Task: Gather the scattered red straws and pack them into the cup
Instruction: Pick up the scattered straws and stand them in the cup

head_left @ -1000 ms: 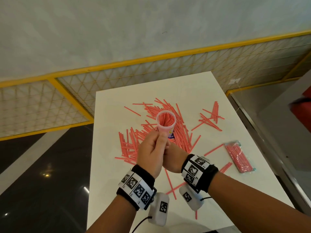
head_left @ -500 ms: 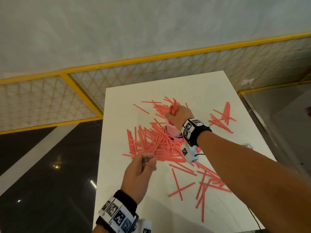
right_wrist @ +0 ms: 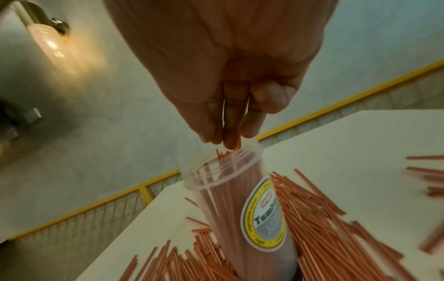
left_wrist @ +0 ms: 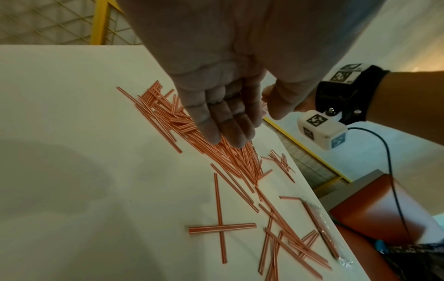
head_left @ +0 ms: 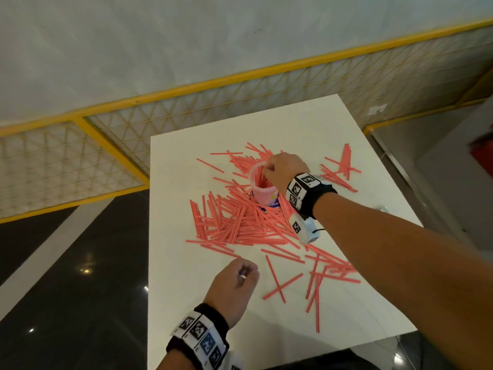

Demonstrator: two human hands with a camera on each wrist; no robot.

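A clear plastic cup [head_left: 262,193] with a round label [right_wrist: 264,218] stands upright in a heap of red straws [head_left: 234,222] on the white table [head_left: 306,124]; several straws stand inside it. My right hand [head_left: 266,170] is at the cup's rim, and its bunched fingertips [right_wrist: 227,140] pinch straw tops there. My left hand [head_left: 246,273] hovers over the near left of the table with its fingers [left_wrist: 228,123] relaxed, holding nothing. More straws [head_left: 328,268] lie loose at the near right, two of them crossed [left_wrist: 221,227].
Another small cluster of straws [head_left: 344,166] lies at the far right of the table. A plastic packet of straws [left_wrist: 319,228] sits near the right edge. A yellow-framed mesh railing [head_left: 106,124] runs behind the table, with dark floor [head_left: 66,263] to the left.
My right hand, which held a bunch of straws above the cup half a second ago, has come down to the rim. The left hand has stayed low and empty.
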